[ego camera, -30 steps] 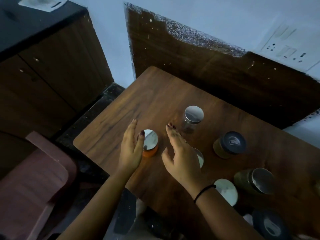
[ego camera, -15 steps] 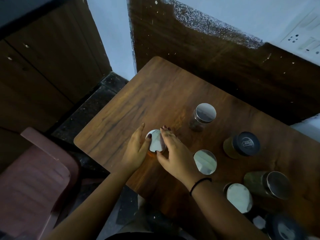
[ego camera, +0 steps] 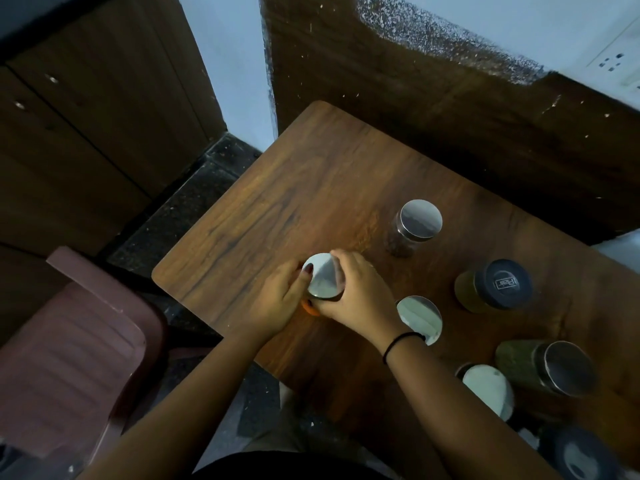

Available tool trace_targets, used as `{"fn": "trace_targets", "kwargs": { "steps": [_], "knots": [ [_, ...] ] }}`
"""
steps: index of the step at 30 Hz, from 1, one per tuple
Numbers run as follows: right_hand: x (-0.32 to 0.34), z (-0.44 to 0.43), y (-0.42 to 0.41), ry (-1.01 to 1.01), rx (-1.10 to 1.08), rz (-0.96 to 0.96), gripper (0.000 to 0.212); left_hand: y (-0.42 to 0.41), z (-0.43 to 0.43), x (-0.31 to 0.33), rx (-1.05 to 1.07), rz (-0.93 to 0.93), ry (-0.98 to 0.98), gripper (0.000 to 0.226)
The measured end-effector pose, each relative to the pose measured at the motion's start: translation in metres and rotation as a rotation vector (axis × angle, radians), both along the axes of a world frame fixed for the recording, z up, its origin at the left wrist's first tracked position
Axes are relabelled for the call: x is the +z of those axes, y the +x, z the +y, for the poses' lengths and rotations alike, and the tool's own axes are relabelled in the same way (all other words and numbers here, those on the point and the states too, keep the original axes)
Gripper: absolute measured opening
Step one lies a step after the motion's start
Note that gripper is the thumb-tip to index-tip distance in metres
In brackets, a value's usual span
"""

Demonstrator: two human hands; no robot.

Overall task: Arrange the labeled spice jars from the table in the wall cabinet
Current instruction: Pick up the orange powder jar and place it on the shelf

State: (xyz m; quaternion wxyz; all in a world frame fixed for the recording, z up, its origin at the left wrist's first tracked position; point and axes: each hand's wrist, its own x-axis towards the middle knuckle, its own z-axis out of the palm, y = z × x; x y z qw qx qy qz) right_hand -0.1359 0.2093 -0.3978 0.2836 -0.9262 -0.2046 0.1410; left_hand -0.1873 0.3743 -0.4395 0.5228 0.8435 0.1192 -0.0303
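Observation:
Several spice jars stand on a brown wooden table (ego camera: 311, 188). Both hands close around an orange-filled jar with a silver lid (ego camera: 322, 280) near the table's front left edge. My left hand (ego camera: 280, 303) grips its left side and my right hand (ego camera: 360, 292) wraps its right side. Its orange body shows only as a sliver below the fingers. Behind it stands a dark-filled jar with a silver lid (ego camera: 415, 225). To the right is a yellow-filled jar with a dark lid (ego camera: 495, 285). A silver-lidded jar (ego camera: 420, 318) sits just right of my right wrist.
More jars crowd the table's right front: a white-lidded one (ego camera: 488, 389), a green-filled one with a steel lid (ego camera: 550, 367), a dark-lidded one (ego camera: 575, 455). A maroon chair (ego camera: 76, 348) stands left of the table. Wooden cabinets (ego camera: 86, 116) line the left wall.
Both hands were open and apart beside the orange jar a second ago. They have closed in around it from either side and now grip it.

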Motion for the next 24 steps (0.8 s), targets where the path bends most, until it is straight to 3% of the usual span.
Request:
{"fn": "trace_targets", "kwargs": {
  "steps": [7,13,24],
  "knots": [
    [0.047,-0.027,0.017,0.121,-0.177,0.043,0.083,-0.003,0.007,0.033,-0.100,-0.053,-0.153,0.033],
    [0.090,-0.039,0.011,0.186,-0.173,-0.098,0.079,-0.005,-0.021,0.063,-0.200,-0.086,-0.019,0.088],
    [0.164,-0.088,-0.007,0.498,-0.250,-0.180,0.084,0.004,-0.073,0.134,-0.186,-0.327,-0.115,0.066]
  ]
}}
